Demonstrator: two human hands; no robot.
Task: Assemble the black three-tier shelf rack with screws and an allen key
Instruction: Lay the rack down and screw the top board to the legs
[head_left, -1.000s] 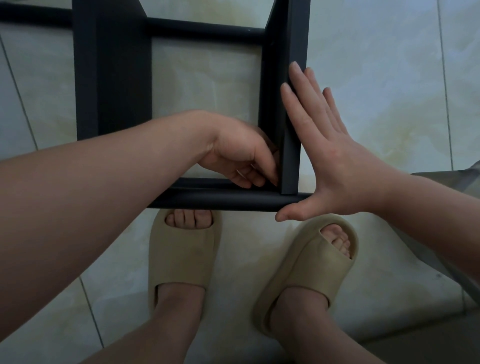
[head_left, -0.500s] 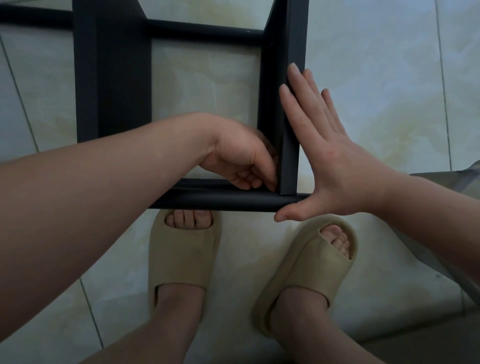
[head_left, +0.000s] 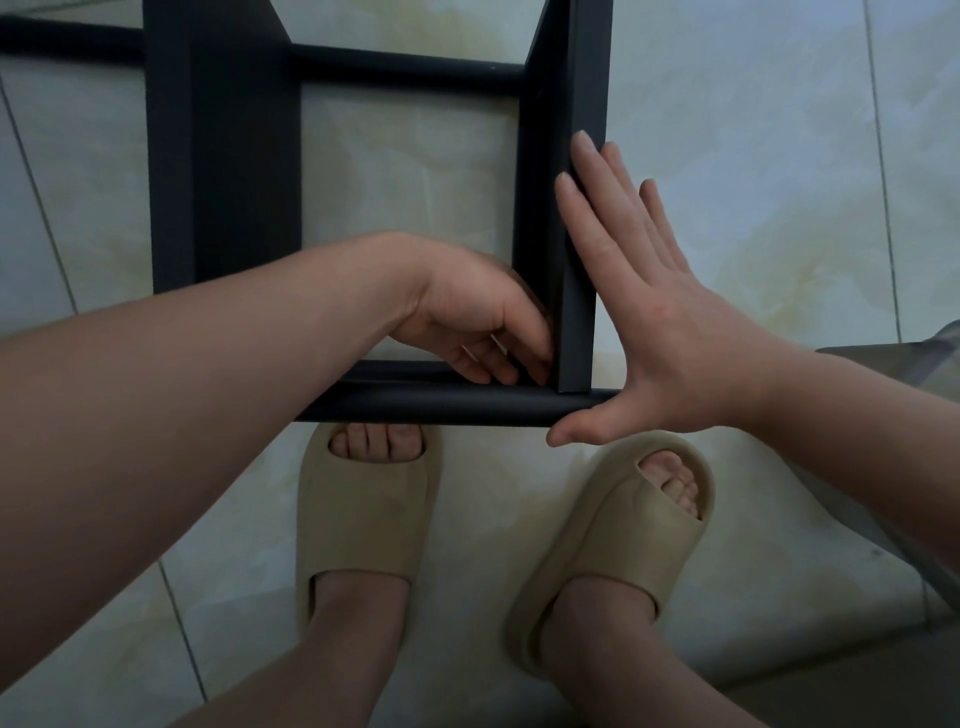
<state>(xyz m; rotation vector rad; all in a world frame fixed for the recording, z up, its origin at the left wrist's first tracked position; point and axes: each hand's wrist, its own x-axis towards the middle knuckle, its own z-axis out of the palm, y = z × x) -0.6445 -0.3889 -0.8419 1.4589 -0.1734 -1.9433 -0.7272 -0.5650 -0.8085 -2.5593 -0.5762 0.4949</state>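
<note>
Comparing with a second ago, little is changed: the left hand (head_left: 478, 322) is kept at 9 o'clock of the rack's (head_left: 223, 182) near corner, fingers curled, their hold hidden. The right hand (head_left: 660, 332), at 3 o'clock, is pressed flat on the post (head_left: 587, 78), fingers straight and close together. Fastening is judged ongoing. Matte black angle metal meets a round bar (head_left: 415, 408) over a glossy tiled floor (head_left: 779, 156).

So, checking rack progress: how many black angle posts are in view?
2: the left post at frame left, and the right post between the left hand and the flat right hand. More may lie off-frame.
</note>
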